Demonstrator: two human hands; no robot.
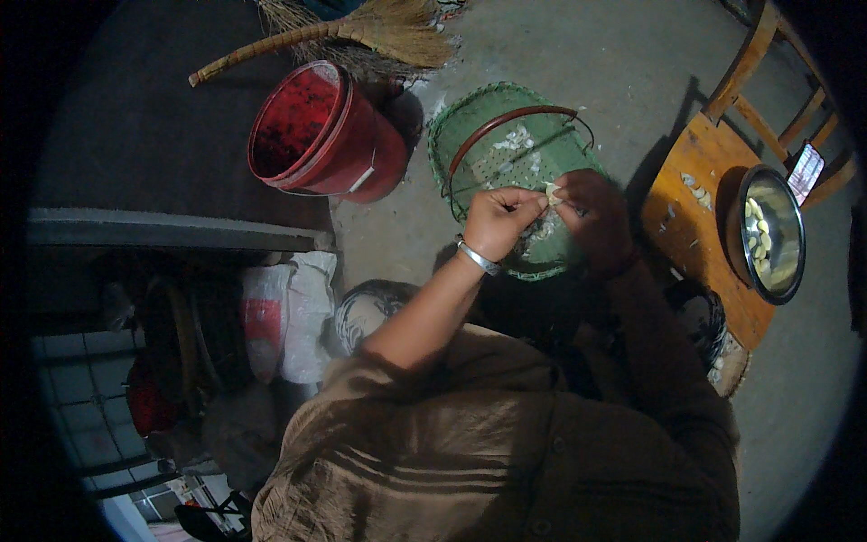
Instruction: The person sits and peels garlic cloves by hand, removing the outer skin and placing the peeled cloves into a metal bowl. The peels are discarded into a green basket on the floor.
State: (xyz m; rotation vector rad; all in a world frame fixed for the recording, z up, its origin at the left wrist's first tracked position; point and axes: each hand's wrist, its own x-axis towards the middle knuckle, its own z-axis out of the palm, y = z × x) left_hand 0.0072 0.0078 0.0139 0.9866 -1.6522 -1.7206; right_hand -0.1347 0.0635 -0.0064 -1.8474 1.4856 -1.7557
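A pale garlic clove (553, 194) is pinched between the fingertips of both hands. My left hand (496, 215), with a silver bracelet at the wrist, grips it from one side. From the other side my right hand (596, 213) holds it, mostly in shadow. Below both hands lies a green woven basket (462, 139) with a brown arched handle (504, 116). Papery garlic skins (516, 138) are scattered on its bottom, partly hidden by my hands. To the right, a metal bowl (782, 223) contains several peeled cloves (764, 242).
The bowl stands on a wooden chair (684, 176), beside loose garlic skins (698, 193) and a propped phone (806, 173). A red bucket (379, 152) stands left of the basket. Behind it lies a straw broom (396, 34). White sacks (308, 318) rest at left.
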